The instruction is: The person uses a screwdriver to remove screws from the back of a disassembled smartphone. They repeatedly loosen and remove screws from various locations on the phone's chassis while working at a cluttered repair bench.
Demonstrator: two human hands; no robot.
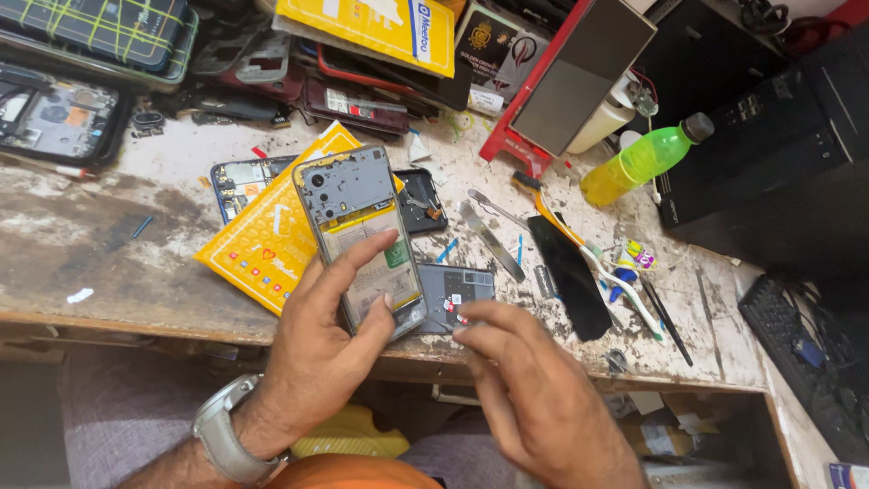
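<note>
Your left hand (pixel 330 340) had its fingers (pixel 362 258) wrapped round the opened phone (pixel 362 235), thumb pressed on the battery, holding it tilted above the front edge of the surface (pixel 109 272). Your right hand (pixel 534 389) had its fingers (pixel 471 319) pinched on a small red-and-white bit at the grey back cover (pixel 455 292) lying by that front edge. Looked like mid-teardown to me. The next move probably needed a fine, steady pinch. Yellow packet (pixel 262 244) sat just behind, with a metal pry tool (pixel 491 240) further back.
</note>
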